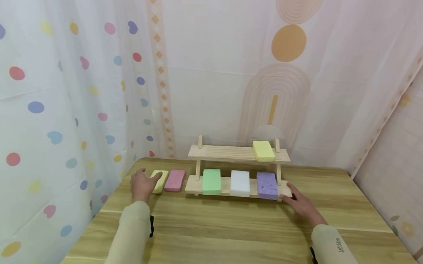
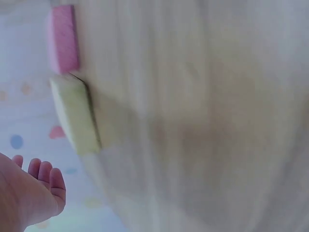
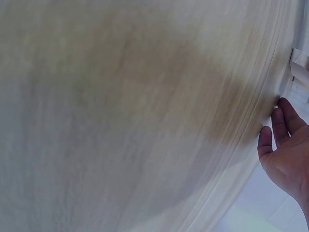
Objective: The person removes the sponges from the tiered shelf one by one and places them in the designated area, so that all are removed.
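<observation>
On the wooden table, a yellow sponge (image 1: 159,182) lies left of a pink sponge (image 1: 175,181). My left hand (image 1: 142,186) hovers beside the yellow one, fingers spread, thumb overlapping it in the head view. From the left wrist view, that hand (image 2: 36,193) holds nothing and is apart from the yellow sponge (image 2: 77,116). My right hand (image 1: 302,205) is at the right end of a two-tier wooden rack (image 1: 224,152), thumb by the lower board's front corner. The right wrist view shows this hand's (image 3: 287,150) extended fingers close beside the rack's end.
Green (image 1: 211,182), white (image 1: 240,183) and purple (image 1: 267,184) sponges lean along the rack's lower tier. Another yellow sponge (image 1: 263,151) sits at the right of its upper tier. Patterned curtains (image 1: 209,88) hang behind and beside the table (image 1: 216,234).
</observation>
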A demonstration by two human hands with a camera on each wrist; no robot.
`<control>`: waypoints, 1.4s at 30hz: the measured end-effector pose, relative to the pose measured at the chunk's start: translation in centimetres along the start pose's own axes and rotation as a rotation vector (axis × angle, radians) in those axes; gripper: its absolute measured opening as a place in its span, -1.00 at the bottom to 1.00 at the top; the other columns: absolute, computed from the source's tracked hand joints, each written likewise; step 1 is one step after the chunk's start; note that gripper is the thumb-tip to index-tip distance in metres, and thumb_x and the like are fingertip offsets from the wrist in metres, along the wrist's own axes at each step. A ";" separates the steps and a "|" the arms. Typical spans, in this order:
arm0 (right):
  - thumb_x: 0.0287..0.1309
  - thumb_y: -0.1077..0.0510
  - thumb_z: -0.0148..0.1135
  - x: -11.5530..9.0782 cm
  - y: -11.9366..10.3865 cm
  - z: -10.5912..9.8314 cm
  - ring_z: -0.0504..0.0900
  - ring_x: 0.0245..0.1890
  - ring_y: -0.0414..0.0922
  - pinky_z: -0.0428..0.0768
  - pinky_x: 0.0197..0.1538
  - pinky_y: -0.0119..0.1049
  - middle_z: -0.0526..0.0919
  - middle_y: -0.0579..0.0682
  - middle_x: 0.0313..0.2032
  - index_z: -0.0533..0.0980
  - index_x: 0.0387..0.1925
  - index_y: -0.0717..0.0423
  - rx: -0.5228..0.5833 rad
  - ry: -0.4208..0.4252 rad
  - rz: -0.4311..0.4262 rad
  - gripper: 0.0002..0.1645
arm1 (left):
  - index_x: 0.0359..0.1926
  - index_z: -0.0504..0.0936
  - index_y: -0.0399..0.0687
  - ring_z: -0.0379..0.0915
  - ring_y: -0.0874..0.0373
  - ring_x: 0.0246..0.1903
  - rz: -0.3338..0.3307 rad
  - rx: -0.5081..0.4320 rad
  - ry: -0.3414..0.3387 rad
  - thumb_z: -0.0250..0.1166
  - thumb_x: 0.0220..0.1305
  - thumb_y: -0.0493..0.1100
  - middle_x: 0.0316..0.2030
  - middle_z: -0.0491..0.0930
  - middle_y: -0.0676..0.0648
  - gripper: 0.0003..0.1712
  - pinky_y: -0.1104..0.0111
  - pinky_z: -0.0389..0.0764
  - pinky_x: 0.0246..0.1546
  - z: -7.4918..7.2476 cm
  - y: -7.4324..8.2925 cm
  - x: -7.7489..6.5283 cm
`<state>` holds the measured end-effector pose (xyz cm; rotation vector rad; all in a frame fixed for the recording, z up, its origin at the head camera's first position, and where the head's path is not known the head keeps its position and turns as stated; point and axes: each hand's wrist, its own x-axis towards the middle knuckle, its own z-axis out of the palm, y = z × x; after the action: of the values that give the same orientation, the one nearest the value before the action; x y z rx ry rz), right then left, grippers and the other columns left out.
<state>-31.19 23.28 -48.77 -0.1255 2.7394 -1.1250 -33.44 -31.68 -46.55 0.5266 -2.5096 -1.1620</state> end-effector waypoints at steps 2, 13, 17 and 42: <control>0.34 -0.44 -0.06 0.0 0.0 0.1 -0.02 0.38 0.50 0.03 0.29 0.44 -0.02 0.47 0.44 -0.19 0.58 0.03 0.006 0.002 0.000 0.08 | 0.45 0.12 -0.36 0.07 -0.37 0.29 0.005 -0.013 0.003 0.30 0.22 0.29 0.31 0.15 -0.48 0.08 -0.19 0.19 0.25 0.1 1.0 0.0; 0.35 -0.42 -0.06 0.1 0.1 0.1 -0.05 0.39 0.49 0.02 0.30 0.43 -0.06 0.45 0.45 -0.19 0.58 0.03 0.019 -0.001 0.004 0.07 | 0.43 0.18 -0.33 0.20 -0.30 0.27 0.103 -0.168 0.017 0.35 0.25 0.14 0.30 0.26 -0.41 -0.05 -0.10 0.27 0.25 1.6 8.0 -0.2; 0.35 -0.41 -0.05 0.1 -0.1 0.2 -0.02 0.38 0.50 0.04 0.29 0.43 -0.03 0.47 0.44 -0.19 0.58 0.05 0.019 0.002 -0.002 0.07 | 0.42 0.20 -0.32 0.24 -0.27 0.26 0.145 -0.230 0.017 0.37 0.23 0.10 0.30 0.27 -0.39 -0.06 -0.06 0.30 0.25 2.4 10.2 -0.2; 0.36 -0.39 -0.04 0.4 -0.2 0.7 0.00 0.37 0.50 0.04 0.30 0.42 -0.01 0.47 0.43 -0.17 0.57 0.05 0.021 0.006 0.006 0.05 | 0.40 0.24 -0.16 0.26 -0.13 0.15 0.231 -0.236 -0.092 0.37 0.19 0.23 0.21 0.29 -0.23 -0.07 0.03 0.37 0.17 9.3 20.0 -5.1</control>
<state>-31.47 22.63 -49.13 -0.1105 2.7305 -1.1546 -36.87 -11.23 -37.48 0.1207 -2.3841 -1.3905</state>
